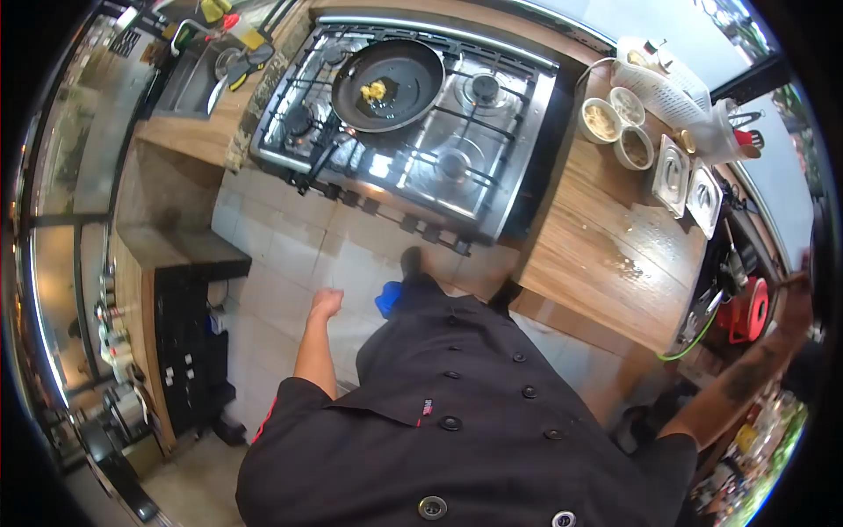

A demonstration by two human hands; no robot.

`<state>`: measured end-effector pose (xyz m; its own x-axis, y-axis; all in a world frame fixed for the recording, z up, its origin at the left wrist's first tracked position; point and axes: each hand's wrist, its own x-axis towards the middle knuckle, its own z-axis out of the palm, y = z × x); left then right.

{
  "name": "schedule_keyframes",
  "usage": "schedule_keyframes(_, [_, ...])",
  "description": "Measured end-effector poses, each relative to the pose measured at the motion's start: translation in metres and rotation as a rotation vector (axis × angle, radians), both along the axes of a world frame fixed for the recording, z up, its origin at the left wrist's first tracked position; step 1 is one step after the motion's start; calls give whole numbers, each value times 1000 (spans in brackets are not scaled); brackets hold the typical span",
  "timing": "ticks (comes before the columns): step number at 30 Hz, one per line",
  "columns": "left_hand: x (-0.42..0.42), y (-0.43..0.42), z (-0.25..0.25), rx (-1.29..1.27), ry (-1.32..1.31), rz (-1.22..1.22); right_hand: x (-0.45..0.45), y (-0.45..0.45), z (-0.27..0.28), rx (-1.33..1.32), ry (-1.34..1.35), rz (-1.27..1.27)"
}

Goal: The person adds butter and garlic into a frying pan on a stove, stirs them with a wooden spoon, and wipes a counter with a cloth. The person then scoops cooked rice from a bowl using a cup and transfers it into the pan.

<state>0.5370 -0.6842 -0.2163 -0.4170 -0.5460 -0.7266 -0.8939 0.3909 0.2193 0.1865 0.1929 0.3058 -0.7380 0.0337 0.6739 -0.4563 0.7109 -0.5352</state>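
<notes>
My left hand [327, 303] hangs low in front of the tiled floor, its fingers curled into a fist with nothing showing in it. A blue cloth-like thing [387, 299] is just to its right, beside my leg. My right hand [797, 294] reaches out to the far right edge, where shadow and blur hide its fingers and anything in them. A red round object [748, 309] is near that hand. On the stove [373, 171] sits a black frying pan [408, 97] with a small yellow lump of food [373, 91] in it.
To the right, the wooden counter [606, 220] carries several white bowls [601, 121], metal lids [672, 176] and a white perforated basket [663, 83]. A sink [189, 83] and a yellow bottle [244, 32] are at upper left. Below stands a black cabinet [198, 342].
</notes>
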Motion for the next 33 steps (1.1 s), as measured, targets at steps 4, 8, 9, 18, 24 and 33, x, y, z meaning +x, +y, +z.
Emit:
schedule_keyframes(4, [-128, -69, 56, 87, 505, 323, 95, -266, -182, -1044, -758, -46])
schedule_keyframes(8, [-240, -78, 160, 665, 654, 447, 187, -460, -265, -1469, -1109, -82])
schedule_keyframes(9, [-260, -81, 166, 773, 593, 318, 205, -495, -253, -1477, -1189, -85])
schedule_keyframes(18, [-278, -18, 126, 757, 693, 31, 192, -549, -223, -810, -1468, 249])
schedule_keyframes(24, [-247, 32, 174, 1075, 541, 325, 117, -619, -194, -308, -1159, 268])
schedule_keyframes(33, [-255, -27, 167, 1116, 367, 127, -2, -747, -239, 392, -833, 133])
